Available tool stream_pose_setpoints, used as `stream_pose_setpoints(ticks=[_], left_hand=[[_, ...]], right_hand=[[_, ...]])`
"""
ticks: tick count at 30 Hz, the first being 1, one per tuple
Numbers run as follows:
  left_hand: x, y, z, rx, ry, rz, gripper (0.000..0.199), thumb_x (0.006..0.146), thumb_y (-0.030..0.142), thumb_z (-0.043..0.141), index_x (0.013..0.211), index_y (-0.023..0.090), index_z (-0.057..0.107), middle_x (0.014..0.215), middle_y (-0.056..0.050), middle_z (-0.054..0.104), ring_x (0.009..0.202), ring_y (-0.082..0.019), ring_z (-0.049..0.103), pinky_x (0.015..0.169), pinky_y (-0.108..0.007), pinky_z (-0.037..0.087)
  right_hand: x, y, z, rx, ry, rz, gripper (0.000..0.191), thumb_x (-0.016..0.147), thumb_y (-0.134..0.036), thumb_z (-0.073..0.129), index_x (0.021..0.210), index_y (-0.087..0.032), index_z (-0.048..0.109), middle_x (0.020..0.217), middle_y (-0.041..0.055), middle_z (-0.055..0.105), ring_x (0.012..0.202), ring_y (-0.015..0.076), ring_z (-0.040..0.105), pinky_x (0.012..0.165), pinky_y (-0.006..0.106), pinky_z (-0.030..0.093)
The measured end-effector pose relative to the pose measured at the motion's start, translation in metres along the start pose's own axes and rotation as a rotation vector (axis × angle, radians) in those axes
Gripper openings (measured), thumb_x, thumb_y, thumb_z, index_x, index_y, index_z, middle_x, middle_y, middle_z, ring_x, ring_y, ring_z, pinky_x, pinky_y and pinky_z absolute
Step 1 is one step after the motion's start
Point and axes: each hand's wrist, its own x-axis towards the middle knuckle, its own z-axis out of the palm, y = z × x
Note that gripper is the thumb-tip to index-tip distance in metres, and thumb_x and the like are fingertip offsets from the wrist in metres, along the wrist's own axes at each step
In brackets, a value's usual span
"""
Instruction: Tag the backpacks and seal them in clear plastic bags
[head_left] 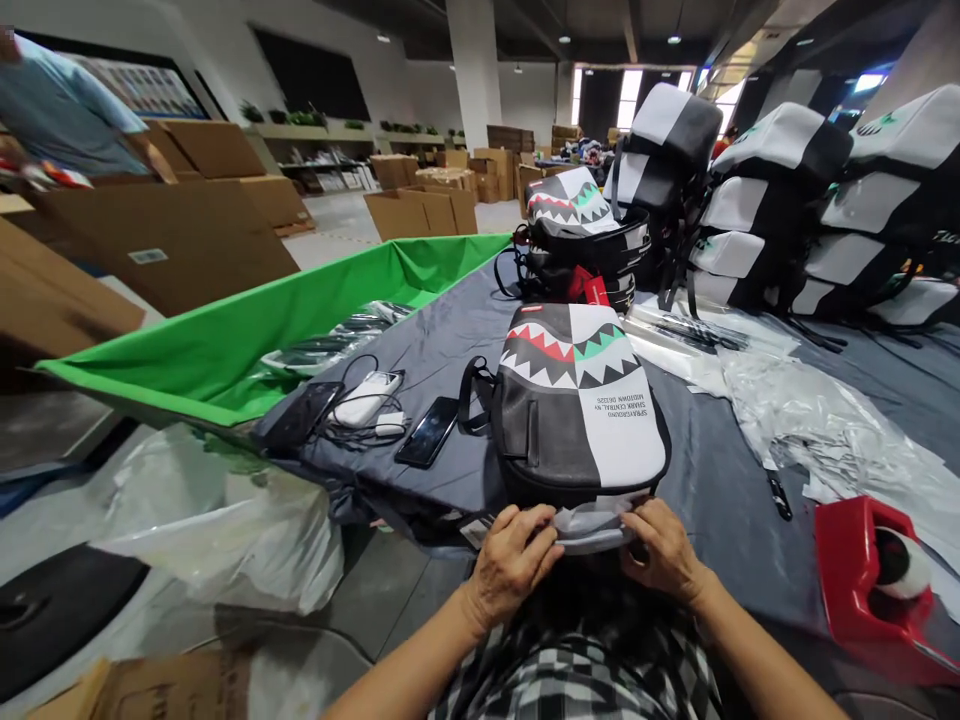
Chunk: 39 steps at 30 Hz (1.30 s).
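Note:
A black-and-white backpack [581, 400] with a shark-teeth print in red and green lies flat before me on the grey cloth-covered table. Bunched along its near end is a translucent plastic bag [592, 525]. My left hand [514, 560] pinches this plastic on the left, at the table edge. On the right, my right hand [664, 550] grips the same plastic, fingers curled against the bag's lower edge. A black strap [474, 395] sticks out from the backpack's left side. Whether the plastic reaches under the backpack is hidden.
Left of the backpack lie a phone [427, 432] and a white power bank [367, 398] with cables. A red tape dispenser [855, 560], a black cutter [778, 495] and loose plastic bags [825, 410] are on the right. Stacked backpacks [780, 205] stand behind; a green-lined bin [187, 350] adjoins.

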Motion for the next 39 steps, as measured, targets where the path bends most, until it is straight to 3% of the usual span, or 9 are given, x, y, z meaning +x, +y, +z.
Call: stream_pose_setpoints(ticks=[3,7,12,17,20,23,26,31,39], left_hand=[[0.018,-0.006,-0.001,-0.024,-0.061,-0.030,0.016,0.098,0.019,0.052,0.112,0.018,0.058,0.104,-0.008,0.066,0.089,-0.017,0.065,0.083,-0.031,0.051],[0.040,-0.005,-0.008,0.026,-0.323,0.068,0.027,0.096,0.021,0.057,0.122,0.017,0.053,0.102,-0.005,0.065,0.080,-0.017,0.062,0.073,-0.032,0.046],[0.046,-0.001,-0.012,0.051,-0.410,0.066,0.008,0.098,0.024,0.054,0.093,0.019,0.057,0.094,-0.003,0.065,0.078,-0.018,0.059,0.070,-0.034,0.042],[0.060,-0.016,-0.011,-0.197,-0.324,0.543,0.022,0.101,0.014,0.042,0.090,0.018,0.060,0.109,-0.007,0.070,0.105,-0.018,0.060,0.095,-0.034,0.048],[0.074,-0.025,-0.011,-0.225,-0.298,0.740,0.023,0.099,0.009,0.042,0.089,0.017,0.061,0.081,-0.003,0.066,0.081,-0.014,0.060,0.105,-0.033,0.046],[0.084,-0.031,-0.011,-0.191,-0.271,0.802,0.021,0.097,0.007,0.044,0.092,0.017,0.062,0.067,0.002,0.056,0.063,-0.012,0.052,0.095,-0.029,0.051],[0.087,-0.034,-0.007,-0.211,-0.291,0.856,0.019,0.098,0.010,0.046,0.091,0.018,0.062,0.070,0.001,0.056,0.068,-0.013,0.053,0.083,-0.027,0.053],[0.082,-0.037,0.000,-0.260,-0.328,0.878,0.019,0.099,0.014,0.046,0.087,0.017,0.060,0.078,-0.002,0.059,0.067,-0.013,0.052,0.061,-0.025,0.046],[0.081,-0.040,-0.001,-0.234,-0.083,0.852,0.006,0.093,0.014,0.055,0.089,0.019,0.058,0.060,0.005,0.048,0.052,-0.012,0.042,0.048,-0.029,0.032]], right_hand=[[0.004,0.004,-0.020,0.109,-0.224,0.070,0.039,0.092,-0.024,0.052,0.129,-0.015,0.049,0.092,0.0094,0.066,0.080,0.0216,0.060,0.072,0.035,0.051],[0.028,0.010,-0.032,0.057,-0.527,0.207,0.028,0.098,-0.023,0.050,0.125,-0.018,0.057,0.089,0.0078,0.071,0.077,0.0209,0.065,0.071,0.031,0.049],[0.047,0.010,-0.036,0.043,-0.834,0.310,0.035,0.096,-0.023,0.057,0.131,-0.021,0.057,0.093,0.0077,0.074,0.083,0.0236,0.069,0.074,0.031,0.048],[0.042,0.011,-0.034,-0.032,-0.774,0.186,0.046,0.094,-0.020,0.061,0.139,-0.025,0.050,0.094,0.0035,0.070,0.079,0.0190,0.065,0.071,0.029,0.044],[0.041,0.009,-0.033,-0.116,-0.672,0.010,0.021,0.096,-0.018,0.059,0.116,-0.021,0.063,0.086,0.0025,0.063,0.073,0.0163,0.057,0.067,0.029,0.039],[0.045,0.008,-0.036,-0.119,-0.564,-0.128,0.016,0.099,-0.016,0.052,0.087,-0.020,0.062,0.091,0.0038,0.063,0.078,0.0160,0.052,0.071,0.030,0.037],[0.053,0.012,-0.037,-0.074,-0.544,-0.247,0.018,0.101,-0.017,0.050,0.085,-0.020,0.059,0.099,0.0035,0.066,0.084,0.0154,0.052,0.073,0.030,0.036],[0.072,0.024,-0.038,-0.110,-0.718,-0.359,0.022,0.104,-0.025,0.048,0.085,-0.020,0.058,0.072,-0.0022,0.059,0.061,0.0134,0.045,0.058,0.030,0.029],[0.094,0.022,-0.051,-0.037,-0.942,-0.325,0.012,0.089,-0.027,0.073,0.084,-0.022,0.063,0.082,-0.0056,0.061,0.061,0.0096,0.049,0.046,0.028,0.023]])
